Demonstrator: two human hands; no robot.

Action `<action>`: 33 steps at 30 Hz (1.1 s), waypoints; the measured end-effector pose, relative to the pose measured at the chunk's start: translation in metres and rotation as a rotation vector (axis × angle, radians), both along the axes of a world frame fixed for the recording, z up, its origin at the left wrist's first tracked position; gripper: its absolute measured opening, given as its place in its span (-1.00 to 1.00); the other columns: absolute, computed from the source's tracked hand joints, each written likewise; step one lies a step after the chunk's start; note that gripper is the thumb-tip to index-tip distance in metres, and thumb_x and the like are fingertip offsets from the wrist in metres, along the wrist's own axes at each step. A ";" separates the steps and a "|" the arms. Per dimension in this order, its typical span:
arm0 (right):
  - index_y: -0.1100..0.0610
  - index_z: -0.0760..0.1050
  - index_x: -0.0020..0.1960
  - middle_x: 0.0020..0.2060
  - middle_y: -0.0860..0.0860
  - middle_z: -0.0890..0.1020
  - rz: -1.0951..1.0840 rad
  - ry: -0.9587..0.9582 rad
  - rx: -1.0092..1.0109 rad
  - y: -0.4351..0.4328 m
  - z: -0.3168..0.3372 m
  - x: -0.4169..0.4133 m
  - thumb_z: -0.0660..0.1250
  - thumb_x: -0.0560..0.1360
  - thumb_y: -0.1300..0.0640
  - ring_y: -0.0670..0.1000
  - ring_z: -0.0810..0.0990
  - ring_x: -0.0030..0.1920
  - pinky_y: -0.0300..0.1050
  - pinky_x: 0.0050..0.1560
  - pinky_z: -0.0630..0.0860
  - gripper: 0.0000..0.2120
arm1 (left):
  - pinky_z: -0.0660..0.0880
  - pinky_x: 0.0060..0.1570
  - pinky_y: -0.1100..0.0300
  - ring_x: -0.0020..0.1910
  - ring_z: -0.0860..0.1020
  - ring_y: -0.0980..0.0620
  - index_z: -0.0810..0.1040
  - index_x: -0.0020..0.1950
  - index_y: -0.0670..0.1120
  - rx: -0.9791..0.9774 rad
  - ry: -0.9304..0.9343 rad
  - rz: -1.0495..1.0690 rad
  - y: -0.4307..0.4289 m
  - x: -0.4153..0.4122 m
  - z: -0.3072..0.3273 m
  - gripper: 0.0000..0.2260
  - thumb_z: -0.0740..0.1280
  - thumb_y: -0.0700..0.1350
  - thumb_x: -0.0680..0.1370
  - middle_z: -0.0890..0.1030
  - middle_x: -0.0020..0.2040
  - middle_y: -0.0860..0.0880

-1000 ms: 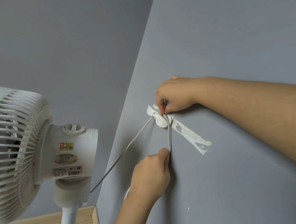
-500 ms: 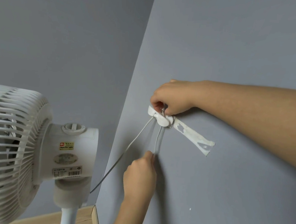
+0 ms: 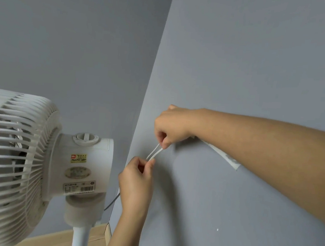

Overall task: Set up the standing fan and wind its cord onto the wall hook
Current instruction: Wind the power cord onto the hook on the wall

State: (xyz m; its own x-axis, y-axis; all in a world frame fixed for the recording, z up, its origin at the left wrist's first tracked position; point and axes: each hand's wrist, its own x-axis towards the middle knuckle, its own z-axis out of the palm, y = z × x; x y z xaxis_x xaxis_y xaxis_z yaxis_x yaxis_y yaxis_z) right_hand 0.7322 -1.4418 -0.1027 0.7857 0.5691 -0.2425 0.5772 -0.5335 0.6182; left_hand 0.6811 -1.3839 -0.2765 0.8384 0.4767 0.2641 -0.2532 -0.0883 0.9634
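A white standing fan (image 3: 34, 162) stands at the left on its pole (image 3: 80, 240). Its white cord (image 3: 154, 153) runs as two strands between my hands, in front of the grey wall (image 3: 242, 71). My right hand (image 3: 172, 126) pinches the upper end of the strands. My left hand (image 3: 137, 180) pinches them lower down. The wall hook is hidden behind my right hand; only its white adhesive strip (image 3: 225, 157) shows below my right forearm. A grey stretch of cord (image 3: 112, 201) hangs by my left wrist toward the fan.
The grey wall's corner edge (image 3: 150, 94) runs down just left of my hands. A strip of wooden floor and skirting (image 3: 99, 237) shows at the bottom behind the fan's pole.
My right hand has dropped below the hook, now hiding it, and pinches the cord. My left hand has shifted left. The fan looms larger as the view came closer.
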 end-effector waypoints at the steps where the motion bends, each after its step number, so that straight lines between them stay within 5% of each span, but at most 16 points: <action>1: 0.01 0.60 -0.09 -0.20 -0.11 0.61 -0.007 0.002 -0.001 0.001 0.000 0.002 0.38 0.46 0.01 -0.09 0.46 -0.18 -0.02 0.27 0.27 -0.91 | 0.36 -0.38 0.14 -0.42 0.43 -0.04 0.49 -0.28 -0.13 -0.002 0.007 0.012 0.000 0.001 -0.001 -0.76 0.34 -0.05 0.54 0.50 -0.44 -0.01; 6: 0.08 0.53 -0.06 -0.05 0.01 0.61 0.026 -0.144 -0.036 0.002 -0.004 0.018 0.18 0.52 0.13 0.08 0.54 0.04 -0.05 0.12 0.32 -0.85 | 0.44 -0.29 0.11 -0.31 0.53 -0.10 0.50 -0.19 -0.04 -0.061 0.017 0.035 0.003 0.005 -0.001 -0.86 0.24 -0.14 0.57 0.57 -0.36 -0.04; 11: 0.03 0.49 -0.08 0.00 0.01 0.62 -0.131 -0.175 0.010 0.009 -0.001 0.026 0.30 0.47 0.13 0.07 0.56 0.02 -0.06 0.08 0.40 -0.96 | 0.49 -0.27 -0.06 -0.33 0.49 -0.22 0.43 -0.28 0.18 -0.077 -0.041 -0.061 0.001 0.004 0.003 -0.64 0.12 -0.24 0.58 0.54 -0.32 -0.08; 14: 0.09 0.55 0.04 0.04 0.03 0.61 -0.169 -0.218 0.062 0.014 -0.002 0.033 0.30 0.44 0.23 0.09 0.56 -0.05 -0.13 -0.10 0.43 -0.81 | 0.47 -0.21 0.02 -0.30 0.50 -0.09 0.57 0.07 0.13 -0.079 -0.057 -0.108 -0.005 0.005 0.002 -0.64 0.09 -0.26 0.60 0.57 -0.26 0.02; 17: 0.12 0.54 0.05 -0.02 0.03 0.57 -0.202 -0.274 0.105 0.016 -0.001 0.038 0.24 0.43 0.33 0.11 0.53 -0.09 -0.12 -0.14 0.43 -0.75 | 0.46 -0.21 0.18 -0.28 0.52 -0.02 0.48 0.34 -0.05 -0.089 -0.059 -0.131 -0.008 0.008 0.001 -0.64 0.09 -0.26 0.61 0.58 -0.20 0.04; 20: 0.07 0.48 -0.10 -0.18 0.02 0.47 -0.209 -0.319 0.138 0.019 0.003 0.041 0.21 0.43 0.33 0.10 0.47 -0.16 -0.13 -0.20 0.38 -0.81 | 0.39 -0.38 0.39 -0.34 0.49 0.05 0.46 0.37 -0.04 -0.092 -0.059 -0.173 -0.011 0.008 0.001 -0.62 0.10 -0.28 0.61 0.59 -0.18 0.00; 24: 0.12 0.57 -0.02 -0.13 0.04 0.52 -0.260 -0.341 0.237 0.023 0.010 0.051 0.22 0.42 0.31 0.12 0.52 -0.16 -0.14 -0.21 0.42 -0.77 | 0.39 -0.34 0.48 -0.29 0.52 0.07 0.46 0.37 -0.02 -0.088 -0.093 -0.195 -0.014 0.007 0.003 -0.60 0.11 -0.31 0.60 0.60 -0.15 -0.05; 33: 0.18 0.61 -0.06 -0.16 0.10 0.61 -0.333 -0.327 0.403 0.020 0.019 0.061 0.25 0.39 0.31 0.13 0.60 -0.15 -0.15 -0.25 0.47 -0.79 | 0.43 -0.27 0.36 -0.33 0.50 0.08 0.55 0.26 0.02 -0.098 -0.160 -0.194 -0.013 0.007 0.006 -0.65 0.14 -0.29 0.60 0.59 -0.21 -0.06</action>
State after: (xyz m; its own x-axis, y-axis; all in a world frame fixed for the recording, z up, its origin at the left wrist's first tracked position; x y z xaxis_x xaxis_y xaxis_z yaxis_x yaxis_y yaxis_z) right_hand 0.7934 -1.4219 -0.0835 0.9344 0.2773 0.2236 0.1543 -0.8808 0.4476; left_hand 0.6880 -1.3966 -0.2707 0.8680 0.3410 0.3609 -0.4060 0.0690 0.9113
